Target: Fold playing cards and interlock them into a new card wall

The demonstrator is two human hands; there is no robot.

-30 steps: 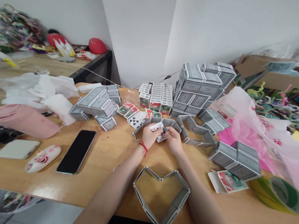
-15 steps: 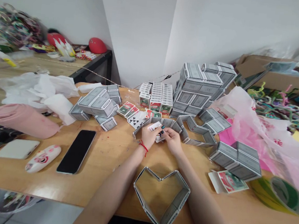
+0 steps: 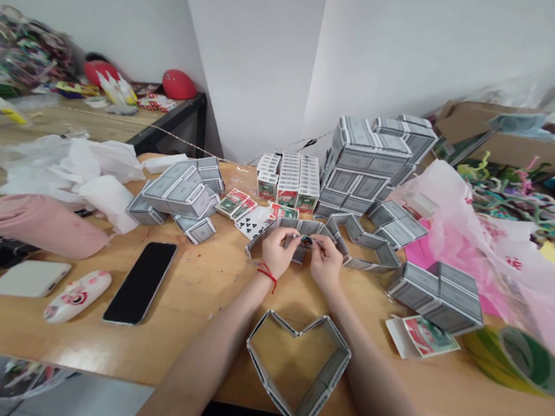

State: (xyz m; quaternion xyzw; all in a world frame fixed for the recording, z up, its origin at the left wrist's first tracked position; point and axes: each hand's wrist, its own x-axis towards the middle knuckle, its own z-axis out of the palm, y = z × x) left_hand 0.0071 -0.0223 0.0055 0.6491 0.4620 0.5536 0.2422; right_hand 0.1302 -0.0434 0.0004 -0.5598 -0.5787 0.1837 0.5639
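Note:
Between my two hands is a playing card [image 3: 299, 255], pinched at its sides; its upper edge is nearly edge-on to me and my fingers cover much of it. My left hand [image 3: 278, 250], with a red string on the wrist, grips one side. The other side is in the fingers of my right hand [image 3: 326, 261]. Just behind the hands stands a bent card frame [image 3: 288, 224], and an angular card frame [image 3: 374, 266] lies to its right. Nearer to me, a heart-shaped card frame [image 3: 267, 380] stands between my forearms.
Stacked card blocks [image 3: 360, 157] rise at the back right, beside rows of card boxes [image 3: 290, 177]. More card blocks [image 3: 179, 190] sit on the left. A phone [image 3: 139, 283], a mouse [image 3: 78, 295], an opened card box [image 3: 424, 337] and tape [image 3: 519, 362] lie around the table.
The card between my hands has turned from showing its printed face to nearly edge-on. My fingers have shifted to its two sides, and the view has moved slightly.

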